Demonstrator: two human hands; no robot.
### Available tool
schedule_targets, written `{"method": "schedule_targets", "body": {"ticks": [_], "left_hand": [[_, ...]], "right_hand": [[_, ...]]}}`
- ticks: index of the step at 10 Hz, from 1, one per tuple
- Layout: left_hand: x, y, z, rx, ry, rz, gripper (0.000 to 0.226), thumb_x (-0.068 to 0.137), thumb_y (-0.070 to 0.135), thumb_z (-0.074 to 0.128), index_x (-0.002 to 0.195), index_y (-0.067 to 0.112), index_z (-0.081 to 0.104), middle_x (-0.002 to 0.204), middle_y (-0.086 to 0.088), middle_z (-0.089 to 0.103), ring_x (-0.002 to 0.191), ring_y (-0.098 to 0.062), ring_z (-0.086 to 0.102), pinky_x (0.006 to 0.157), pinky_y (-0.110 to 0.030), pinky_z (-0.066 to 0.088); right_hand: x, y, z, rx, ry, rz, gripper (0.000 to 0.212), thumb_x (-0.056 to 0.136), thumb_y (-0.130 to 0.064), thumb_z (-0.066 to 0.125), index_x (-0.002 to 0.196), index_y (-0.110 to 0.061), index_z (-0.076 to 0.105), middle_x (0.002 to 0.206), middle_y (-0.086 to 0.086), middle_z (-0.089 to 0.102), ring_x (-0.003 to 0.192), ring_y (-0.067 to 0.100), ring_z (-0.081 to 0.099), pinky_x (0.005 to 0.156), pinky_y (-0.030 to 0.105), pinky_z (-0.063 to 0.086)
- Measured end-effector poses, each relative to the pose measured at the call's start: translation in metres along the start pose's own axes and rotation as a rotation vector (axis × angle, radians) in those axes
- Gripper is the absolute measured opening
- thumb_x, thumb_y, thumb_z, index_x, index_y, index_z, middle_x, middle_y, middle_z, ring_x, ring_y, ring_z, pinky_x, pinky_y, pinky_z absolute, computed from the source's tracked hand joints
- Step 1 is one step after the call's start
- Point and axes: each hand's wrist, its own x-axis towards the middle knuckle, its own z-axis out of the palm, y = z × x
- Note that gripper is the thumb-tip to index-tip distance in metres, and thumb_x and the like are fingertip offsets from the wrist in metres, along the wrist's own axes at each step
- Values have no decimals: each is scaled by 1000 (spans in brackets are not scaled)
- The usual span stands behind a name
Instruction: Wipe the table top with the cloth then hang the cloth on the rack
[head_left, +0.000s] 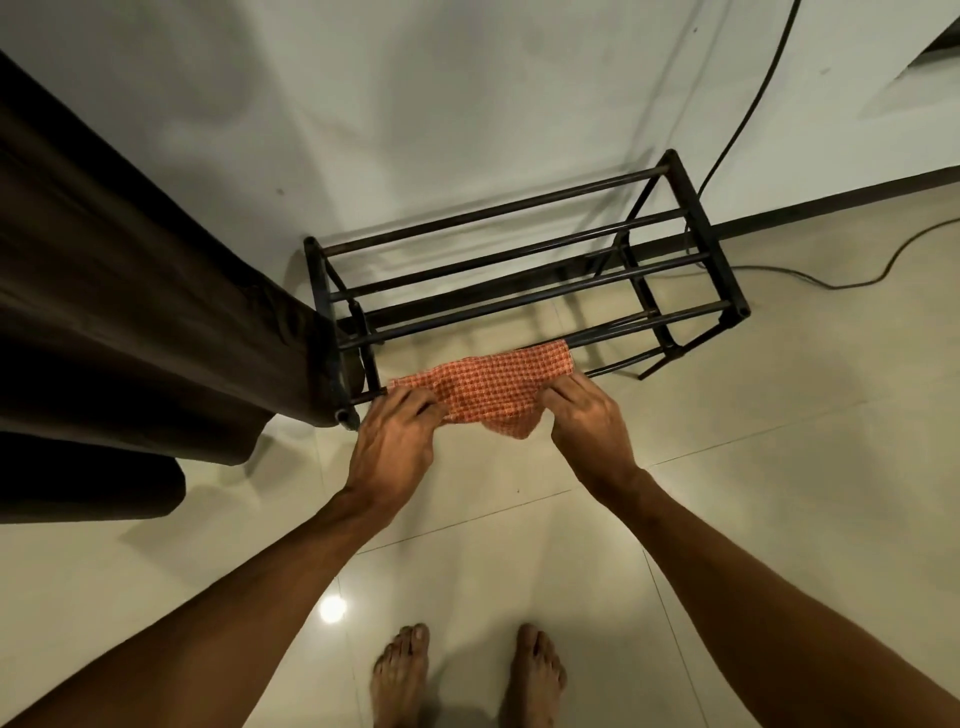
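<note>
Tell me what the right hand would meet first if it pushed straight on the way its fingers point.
Most likely the orange checked cloth it already grips, draped over the rack's front bar; the right hand points up and left into it. Beyond lie more bars, though depth is hard to judge.

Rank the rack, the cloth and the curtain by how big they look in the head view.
1. Curtain, though it is nearer the camera, so its lead is unsure.
2. Rack.
3. Cloth, clearly smallest.
</note>
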Motion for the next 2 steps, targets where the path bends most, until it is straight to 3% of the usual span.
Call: {"method": "schedule_targets", "body": {"ticks": [2], "left_hand": [[-16,15,0,-57,-80,-89,53,67,-5,84,117,9,72,123,-14,69,114,-35,65,94,-53,53]], "right_hand": [[-4,-3,-7,0,-100,140,53,68,23,71,113,-4,73,109,16,75,100,34,71,88,45,59]]}}
